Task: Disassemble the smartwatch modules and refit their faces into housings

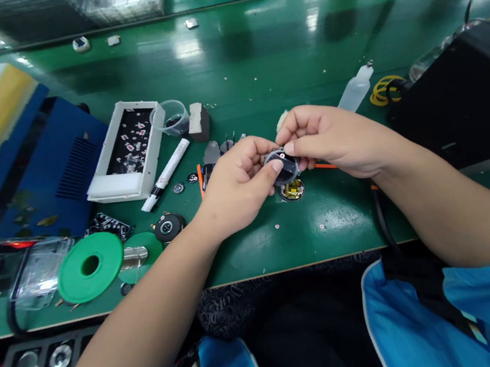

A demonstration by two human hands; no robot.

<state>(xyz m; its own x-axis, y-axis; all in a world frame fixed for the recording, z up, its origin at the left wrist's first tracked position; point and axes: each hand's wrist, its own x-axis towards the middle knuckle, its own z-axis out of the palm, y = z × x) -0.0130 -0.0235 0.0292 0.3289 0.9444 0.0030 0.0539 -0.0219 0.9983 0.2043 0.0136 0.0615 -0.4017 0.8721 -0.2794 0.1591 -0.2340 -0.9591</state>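
Observation:
My left hand [247,180] pinches a round dark disc [287,170] with a clear, shiny rim between thumb and fingers. A small white-and-red dot sits near its upper edge. My right hand [326,135] is closed at the disc's upper right edge, thumb and fingertips pressed against it. Just below the disc, a round watch-like part [292,191] with yellow insides lies on the green bench [256,250]. Behind my left hand are pliers [210,153], partly hidden, and tweezer-like tips. An orange strip [325,165] shows beneath my right hand.
Left of my hands are a white marker [170,171], a white box [102,185] of small parts, a clear cup [174,111], a green spool [90,269] and a blue machine [73,143]. On the right stand a squeeze bottle [356,88] and a black machine [464,90].

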